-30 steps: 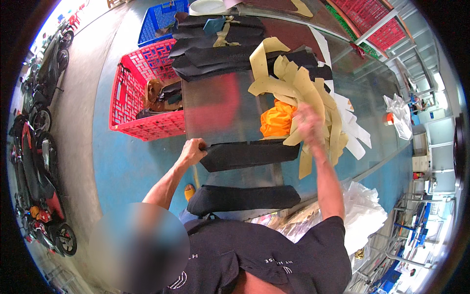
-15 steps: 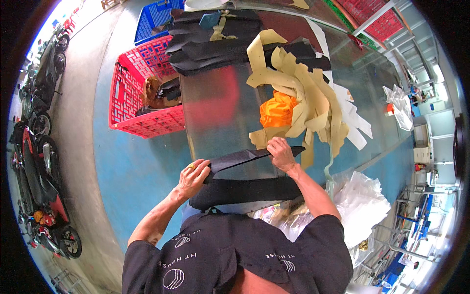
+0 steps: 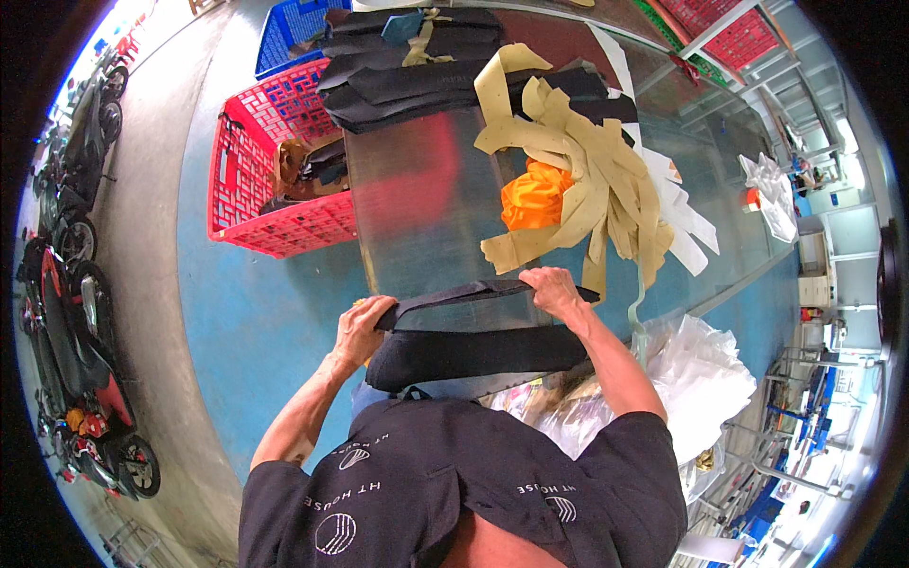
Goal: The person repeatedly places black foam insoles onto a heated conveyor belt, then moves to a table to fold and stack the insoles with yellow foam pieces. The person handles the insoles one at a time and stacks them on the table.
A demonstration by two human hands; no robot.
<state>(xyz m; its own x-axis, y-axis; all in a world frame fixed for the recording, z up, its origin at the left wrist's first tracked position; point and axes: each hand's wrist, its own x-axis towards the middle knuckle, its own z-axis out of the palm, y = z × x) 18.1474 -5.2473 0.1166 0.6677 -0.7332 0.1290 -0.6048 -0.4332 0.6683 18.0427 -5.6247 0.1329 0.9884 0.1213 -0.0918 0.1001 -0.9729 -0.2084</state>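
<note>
Between my two hands a long black fabric piece (image 3: 445,299) is stretched, raised at the near edge of the table (image 3: 407,189). At its left end, my left hand (image 3: 364,328) is closed with the fingers curled over the edge. My right hand (image 3: 556,291) pinches the upper edge close to the right end, and a short dark tip sticks out beyond it. Nearer my body lies another black fabric piece (image 3: 473,357), wide and smooth, along the table's front edge. Beyond my right hand are beige pattern strips (image 3: 606,180) heaped beside an orange cloth bundle (image 3: 536,195).
Stacked black fabric pieces (image 3: 407,95) lie at the table's far end. A red crate (image 3: 284,232) holding scraps stands left of the table, with a blue crate (image 3: 284,43) behind it. Clear plastic bags (image 3: 691,379) bulge by my right arm. Parked motorbikes (image 3: 66,322) line the far left.
My left hand has moved a little left and up, and the held black piece now shows as a thinner, bowed band. More of the wide black piece near my body is visible.
</note>
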